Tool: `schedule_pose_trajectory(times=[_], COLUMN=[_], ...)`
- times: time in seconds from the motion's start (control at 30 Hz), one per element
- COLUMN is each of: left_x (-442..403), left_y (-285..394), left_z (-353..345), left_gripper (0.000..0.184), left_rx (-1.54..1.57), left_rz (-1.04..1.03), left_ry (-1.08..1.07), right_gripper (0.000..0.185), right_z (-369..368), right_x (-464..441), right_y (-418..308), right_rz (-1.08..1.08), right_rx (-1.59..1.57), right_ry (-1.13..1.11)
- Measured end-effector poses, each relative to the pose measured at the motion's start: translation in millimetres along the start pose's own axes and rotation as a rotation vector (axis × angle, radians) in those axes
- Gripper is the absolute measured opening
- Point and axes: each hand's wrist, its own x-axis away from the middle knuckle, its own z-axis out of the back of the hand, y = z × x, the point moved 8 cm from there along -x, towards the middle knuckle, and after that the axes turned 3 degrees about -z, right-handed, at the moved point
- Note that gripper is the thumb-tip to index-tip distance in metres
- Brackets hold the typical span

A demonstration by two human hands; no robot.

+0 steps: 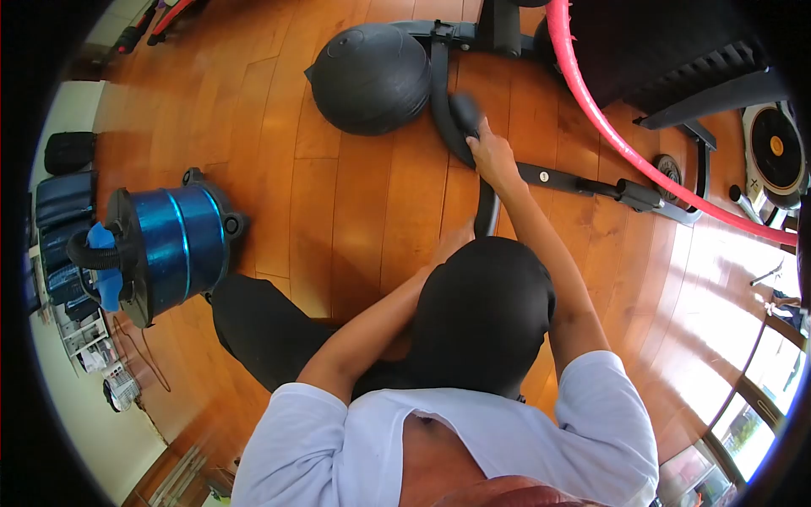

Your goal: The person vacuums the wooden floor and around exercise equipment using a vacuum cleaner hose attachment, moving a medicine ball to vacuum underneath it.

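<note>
My right hand point(494, 158) reaches past my raised knee, its fingers closed around a black tool with a rounded end point(465, 112). Motion blurs that end, and its exact kind does not show. It lies against the curved black metal frame point(441, 93) of an exercise machine. A black tube point(486, 211) runs below the right hand toward my knee; I cannot tell whether it belongs to the tool or the frame. My left hand point(457, 240) is beside this tube, mostly hidden behind the knee and blurred, so its grip does not show.
A black exercise ball point(372, 79) rests against the frame. At the left stands a blue drum vacuum cleaner point(173, 245) with a black hose. A pink hoop point(604, 122) arcs over the machine at the right. Dark cases point(68, 203) line the left wall.
</note>
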Motion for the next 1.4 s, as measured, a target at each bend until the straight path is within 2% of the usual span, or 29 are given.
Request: schedule_pose_trajectory(times=[0.07, 0.17, 0.3, 0.33, 0.4, 0.47, 0.57, 0.6, 0.7, 0.77, 0.8, 0.83, 0.87, 0.97, 1.03, 1.17, 1.2, 1.27, 1.33, 1.4], left_x=[4, 14, 15, 10, -20, -43, -70, -66, -25, 11, 10, 5, 6, 5, 2, 38, 57, 76, 72, 64], left_y=[-7, 17, 21, 10, 7, 30, 44, 50, 49, 28, 9, -19, -20, 28, 28, 16, 13, 9, 10, 15], left_z=[-2, 20, 30, 29, 41, 73, 93, 95, 71, 46, 31, 11, 9, 41, 44, 18, 9, -11, -22, -28], left_gripper=[0.053, 0.053, 0.053, 0.053, 0.056, 0.051, 0.052, 0.05, 0.045, 0.048, 0.048, 0.049, 0.05, 0.054, 0.056, 0.057, 0.057, 0.057, 0.057, 0.057], left_rx=[0.006, 0.033, 0.051, 0.086, 0.141, 0.241, -0.064, -0.074, 0.038, 0.161, 0.149, 0.138, 0.141, 0.176, 0.18, 0.187, 0.189, 0.193, 0.19, 0.193], left_rz=[0.04, 0.009, 0.057, 0.109, -0.097, -0.159, -0.106, -0.093, -0.122, 0.04, 0.024, 0.009, -0.011, -0.101, -0.131, -0.088, -0.047, -0.008, -0.031, -0.057], left_ry=[-0.048, -0.131, -0.031, 0.0, 0.108, 0.151, 0.097, 0.094, 0.084, 0.074, 0.093, 0.112, 0.114, 0.095, 0.083, 0.043, 0.023, -0.015, -0.045, -0.074], right_gripper=[0.058, 0.057, 0.055, 0.054, 0.052, 0.047, 0.042, 0.041, 0.049, 0.06, 0.065, 0.064, 0.063, 0.06, 0.059, 0.057, 0.058, 0.061, 0.063, 0.064], right_z=[4, 41, 21, 21, 19, 30, 38, 38, 26, 11, 9, 12, 13, 20, 21, 9, 11, 10, 3, 15], right_x=[10, 31, 11, 3, -33, -73, -109, -107, -60, -14, 6, 6, 6, -11, -21, 37, 64, 102, 117, 124], right_y=[7, -15, -29, -38, -45, -52, -54, -52, -56, -52, -55, -60, -63, -63, -61, -42, -40, -11, 32, 41], right_rz=[-0.011, 0.028, 0.108, 0.161, 0.167, 0.193, 0.141, 0.108, 0.203, 0.153, 0.109, 0.115, 0.118, 0.139, 0.153, 0.17, 0.285, 0.293, 0.083, 0.032], right_rx=[-0.103, -0.171, -0.124, 0.01, -0.072, -0.021, -0.022, -0.096, -0.005, 0.105, 0.141, 0.146, 0.149, 0.119, 0.12, 0.089, 0.102, 0.085, 0.028, 0.018], right_ry=[0.018, 0.188, 0.068, 0.171, 0.146, 0.212, 0.105, 0.067, 0.049, 0.052, 0.025, 0.043, 0.058, 0.063, 0.071, 0.047, 0.084, 0.104, 0.076, 0.094])
